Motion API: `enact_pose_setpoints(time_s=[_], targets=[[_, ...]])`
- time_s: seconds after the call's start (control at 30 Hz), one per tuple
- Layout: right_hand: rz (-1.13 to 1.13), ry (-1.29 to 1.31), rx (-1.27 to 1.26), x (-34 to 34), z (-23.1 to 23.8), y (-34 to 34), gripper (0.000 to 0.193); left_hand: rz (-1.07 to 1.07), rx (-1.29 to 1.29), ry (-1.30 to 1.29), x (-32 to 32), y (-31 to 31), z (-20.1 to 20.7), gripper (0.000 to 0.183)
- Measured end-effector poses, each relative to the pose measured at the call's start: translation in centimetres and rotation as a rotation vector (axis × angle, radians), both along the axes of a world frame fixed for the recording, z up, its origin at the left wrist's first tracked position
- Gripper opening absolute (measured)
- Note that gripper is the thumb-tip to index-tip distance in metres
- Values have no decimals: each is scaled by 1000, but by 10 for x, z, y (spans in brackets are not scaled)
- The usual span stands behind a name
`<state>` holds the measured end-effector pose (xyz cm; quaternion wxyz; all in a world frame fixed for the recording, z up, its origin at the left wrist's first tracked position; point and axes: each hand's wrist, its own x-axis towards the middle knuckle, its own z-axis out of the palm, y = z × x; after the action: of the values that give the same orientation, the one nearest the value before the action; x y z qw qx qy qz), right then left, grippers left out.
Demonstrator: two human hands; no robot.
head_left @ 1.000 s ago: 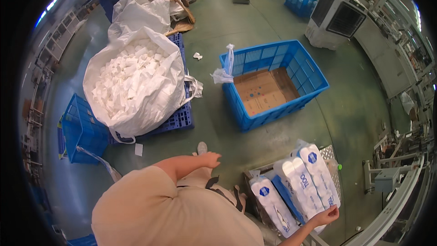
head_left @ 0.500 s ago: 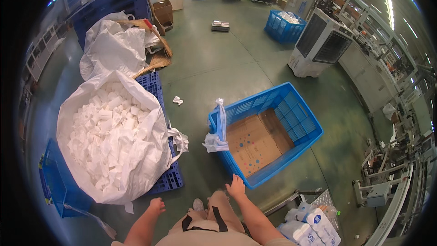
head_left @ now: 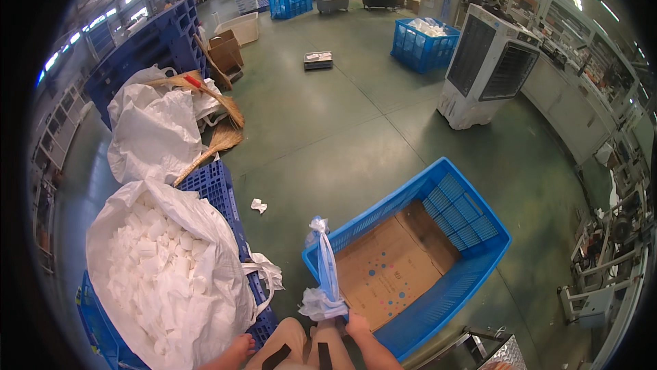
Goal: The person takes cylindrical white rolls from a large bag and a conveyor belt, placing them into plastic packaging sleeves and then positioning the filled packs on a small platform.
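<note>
A large blue plastic crate (head_left: 472,281) stands on the floor before me, a flat sheet of brown cardboard (head_left: 397,260) lining its bottom. My right hand (head_left: 357,323) is closed on its near left rim. Just beyond that hand, a knotted strip of clear bluish plastic (head_left: 328,271) hangs over the rim. My left hand (head_left: 239,348) is low beside the big white bulk bag (head_left: 219,260), fingers loosely apart and holding nothing I can see. Many small white pieces (head_left: 154,267) fill the open bag, which rests by a dark blue pallet (head_left: 213,182).
Straw brooms (head_left: 222,139) and a crumpled white sack (head_left: 154,130) lie beyond the bag. A white air cooler (head_left: 482,69) stands far right, near another blue crate (head_left: 421,48). A low scale (head_left: 318,60) and a white scrap (head_left: 259,206) are on the floor. Machinery lines the right.
My view has tilted up, so floor things sit lower. My right hand has moved from beside the crate's near corner onto its rim. My left hand has come closer to my leg.
</note>
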<state>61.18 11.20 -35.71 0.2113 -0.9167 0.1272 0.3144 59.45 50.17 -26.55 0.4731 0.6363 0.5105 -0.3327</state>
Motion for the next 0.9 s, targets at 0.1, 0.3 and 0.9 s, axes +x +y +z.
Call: enact_pose_setpoints(time_s=[0.1,0.3,0.9], targets=[[-104,64,0,-9,40,-61,49,-102,26,46,40,-3,19,30],[-381,309,-124,-40,70,-208,70,-232,88,94,134,-8,15,24],[-873,-278,671,444,71,-72,23,-294,-166,-354,670,-181,0,17]])
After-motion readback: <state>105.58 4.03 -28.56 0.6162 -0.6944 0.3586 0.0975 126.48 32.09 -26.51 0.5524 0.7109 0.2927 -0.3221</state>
